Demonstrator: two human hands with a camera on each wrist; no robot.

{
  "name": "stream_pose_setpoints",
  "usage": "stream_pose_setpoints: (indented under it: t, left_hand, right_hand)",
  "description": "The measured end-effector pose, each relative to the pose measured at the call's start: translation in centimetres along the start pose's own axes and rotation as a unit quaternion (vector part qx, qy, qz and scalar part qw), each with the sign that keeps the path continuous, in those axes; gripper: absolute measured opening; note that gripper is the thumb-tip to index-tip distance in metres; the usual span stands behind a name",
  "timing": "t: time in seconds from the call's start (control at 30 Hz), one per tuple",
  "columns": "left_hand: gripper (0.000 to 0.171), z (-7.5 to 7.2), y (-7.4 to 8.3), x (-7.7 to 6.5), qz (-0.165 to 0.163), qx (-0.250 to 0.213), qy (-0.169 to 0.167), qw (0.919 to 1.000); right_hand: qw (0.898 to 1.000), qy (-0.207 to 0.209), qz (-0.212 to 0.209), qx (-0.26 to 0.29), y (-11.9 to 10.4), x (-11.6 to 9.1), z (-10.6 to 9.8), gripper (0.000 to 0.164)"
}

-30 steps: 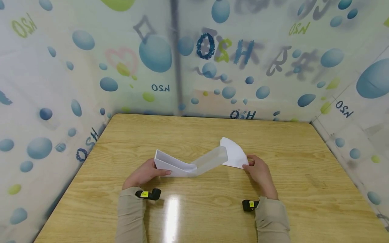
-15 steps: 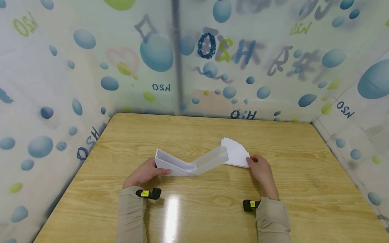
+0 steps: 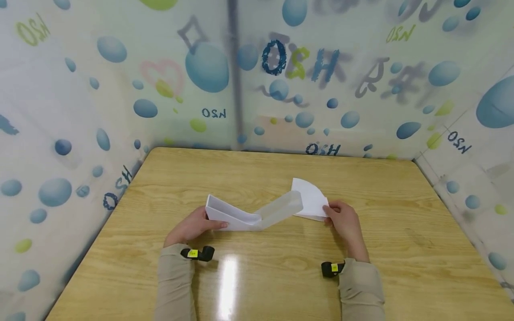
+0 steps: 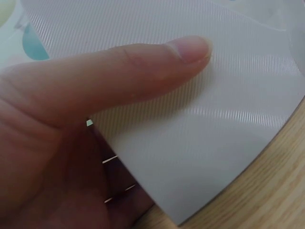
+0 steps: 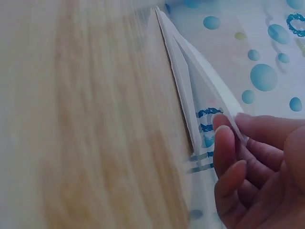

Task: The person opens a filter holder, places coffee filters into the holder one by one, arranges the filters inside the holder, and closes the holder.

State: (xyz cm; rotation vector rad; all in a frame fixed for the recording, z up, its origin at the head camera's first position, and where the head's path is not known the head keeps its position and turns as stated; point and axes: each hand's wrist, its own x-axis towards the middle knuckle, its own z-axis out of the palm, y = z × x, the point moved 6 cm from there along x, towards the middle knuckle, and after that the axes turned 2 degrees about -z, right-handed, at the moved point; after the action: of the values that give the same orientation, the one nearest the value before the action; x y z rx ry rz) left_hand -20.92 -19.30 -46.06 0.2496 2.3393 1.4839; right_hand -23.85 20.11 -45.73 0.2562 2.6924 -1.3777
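Observation:
My left hand (image 3: 194, 225) holds a white ribbed box (image 3: 230, 218) by its left end, thumb across the front wall and fingers behind. Its translucent lid (image 3: 281, 209) is swung open to the right, joined to the box at the lower corner. Just past the lid is a stack of fan-shaped white filter papers (image 3: 310, 199), like cone coffee filters. My right hand (image 3: 344, 223) pinches the upper layer at its right corner between thumb and fingers. In the right wrist view this upper paper (image 5: 209, 71) is raised apart from the lower papers (image 5: 183, 90), which lie on the table.
The wooden table (image 3: 277, 276) runs back to a wall covering (image 3: 257, 89) printed with blue and green drops. Black wrist cameras (image 3: 206, 253) sit at both cuffs. A bright light reflection (image 3: 227, 285) shows on the tabletop in front.
The right hand has shifted its hold along the papers' right corner, and the upper layer now stands lifted from those beneath. The left hand and box stay nearly still.

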Motion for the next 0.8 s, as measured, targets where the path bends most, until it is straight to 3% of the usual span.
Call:
stream_pose_setpoints:
  t: [0.8]
  left_hand:
    - [0.046,0.01,-0.39,0.03,-0.006,-0.012,-0.002,0.9999]
  right_hand:
    - [0.999,0.040,-0.017,0.001,-0.21,-0.08,-0.32,0.035]
